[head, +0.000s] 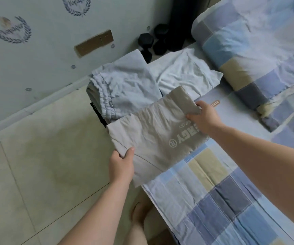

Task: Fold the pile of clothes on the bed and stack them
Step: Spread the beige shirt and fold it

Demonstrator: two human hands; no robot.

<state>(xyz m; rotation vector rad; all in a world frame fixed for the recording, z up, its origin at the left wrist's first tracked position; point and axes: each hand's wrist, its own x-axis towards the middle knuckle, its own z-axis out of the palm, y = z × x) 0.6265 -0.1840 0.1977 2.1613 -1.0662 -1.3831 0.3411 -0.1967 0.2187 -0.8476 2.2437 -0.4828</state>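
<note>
The beige-grey cotton garment with white printed lettering (151,131) lay flat across the corner of the bed, its near edge hanging over the side above the floor. The left hand (122,165) pinched the garment's near left corner, thumb on top and fingers curled beneath the cloth. The right hand (204,117) gripped a folded-over flap at the far right end, fingers wrapped round the doubled fabric. Touching the garment's far edge sat a pale blue folded garment with a gathered waistband (123,89), resting on top of a small stack whose lower, darker layers (99,112) showed at the left. Just beside that lay a white crumpled garment (183,73), spread on the mattress. The blue, beige and grey checked bedsheet (222,200) covered the bed near the person, and a rolled checked quilt (248,50) lay farther back on the right. Black hexagonal dumbbells (151,43) stood on the cream tiled floor (45,138) beyond the bed corner.
</note>
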